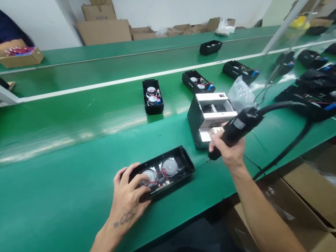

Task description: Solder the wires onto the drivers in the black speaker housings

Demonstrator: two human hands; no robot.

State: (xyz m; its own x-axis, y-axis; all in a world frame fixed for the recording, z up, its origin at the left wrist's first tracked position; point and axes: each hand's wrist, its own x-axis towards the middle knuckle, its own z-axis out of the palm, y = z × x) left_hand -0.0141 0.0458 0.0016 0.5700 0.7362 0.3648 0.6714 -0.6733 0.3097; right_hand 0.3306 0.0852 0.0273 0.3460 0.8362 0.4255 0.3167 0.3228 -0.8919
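A black speaker housing (181, 176) lies on the green bench, its inside facing up with two round silver drivers and red wires. My left hand (132, 190) grips its left end, fingers over the near driver and thumb at the front wall. In my right hand (231, 149) is a black electric screwdriver (238, 125) with a cable at its back. Its thin bit points down and left, just right of the housing and apart from it. Behind the right hand stands a black and white screw feeder box (196, 125), partly covered by the hand.
Further black housings, such as one with drivers (152, 98) and another (198, 81), stand along the back strip. Wired units (318, 100) crowd the right. Open cartons (331, 197) sit below the bench edge. A co-worker's arm (6, 46) is near a small carton (20, 59).
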